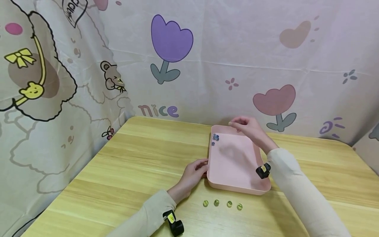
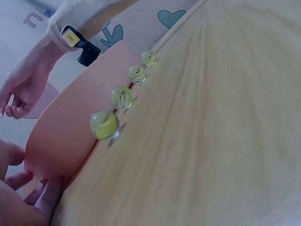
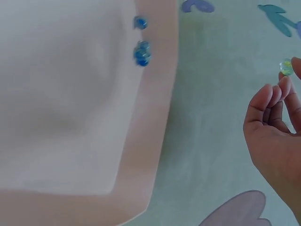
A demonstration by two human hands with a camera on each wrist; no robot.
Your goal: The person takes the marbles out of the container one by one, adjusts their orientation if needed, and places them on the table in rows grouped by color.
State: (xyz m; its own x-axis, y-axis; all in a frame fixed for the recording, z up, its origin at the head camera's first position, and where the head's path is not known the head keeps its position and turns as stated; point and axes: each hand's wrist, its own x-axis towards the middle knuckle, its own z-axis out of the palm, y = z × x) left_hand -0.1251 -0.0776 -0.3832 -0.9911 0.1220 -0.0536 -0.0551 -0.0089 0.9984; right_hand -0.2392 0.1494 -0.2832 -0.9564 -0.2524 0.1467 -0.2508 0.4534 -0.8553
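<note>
My left hand [image 1: 190, 177] rests against the left wall of a shallow pink tray [image 1: 237, 164], its fingertips touching the outside of that wall. In the left wrist view, its fingers [image 2: 47, 197] lie low along the wall, close to the tabletop. Over the far end of the tray, my right hand [image 1: 248, 130] is raised. It pinches a clear marble with a yellow-green swirl [image 3: 285, 67] between thumb and fingertips, as the right wrist view shows. Several small blue marbles [image 1: 215, 137] sit inside the tray, near its far left corner.
Several yellow-green marbles [image 1: 229, 204] stand in a row on the wooden table [image 1: 142, 158], just in front of the tray's near edge. A printed cloth [image 1: 213, 42] hangs behind the table and along its left side.
</note>
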